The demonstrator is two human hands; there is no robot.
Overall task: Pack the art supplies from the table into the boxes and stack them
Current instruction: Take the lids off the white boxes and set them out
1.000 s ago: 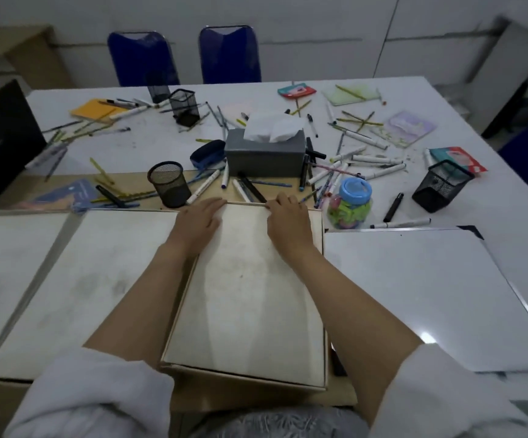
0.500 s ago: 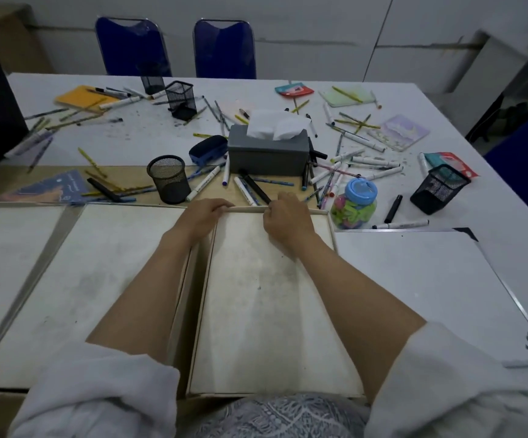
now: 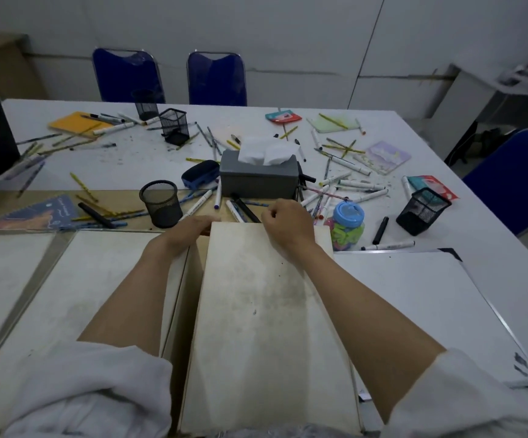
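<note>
- both hands are working the far edge of the flat pale box lid (image 3: 266,311) right in front of the person, on the near side of the bench (image 3: 446,191).
- left hand (image 3: 190,230) is sitting at the lid's far-left corner, fingers curled over the edge and gripping it.
- right hand (image 3: 288,224) is on the far edge nearer the right corner, fingers curled; looks like it's pinching the lid edge, but the fingertips are hidden, so not certain.
- the lid seems to be riding on a box underneath; a dark gap is showing along its left side, so my read is it's being opened or slid off, with packing not yet begun.
- doing it well: keep both grips even on the far edge and lift level so the lid isn't racking; set it aside away from the loose pens (image 3: 360,184).
- supplies are all lying loose beyond the lid: markers, pencils, three mesh cups, e.g. the round one (image 3: 161,203), a blue-lidded jar (image 3: 346,226) just beside the lid's far-right corner, and notebooks such as the yellow one (image 3: 76,123).
- watch the markers touching the lid's far edge; they'll probably roll when it moves.
- tissue box (image 3: 259,178) is standing mid-bench; not an art supply.
- writing: the dark blue notebook (image 3: 35,213) at left is carrying pale script on its cover, too small to read. no brands legible anywhere.
</note>
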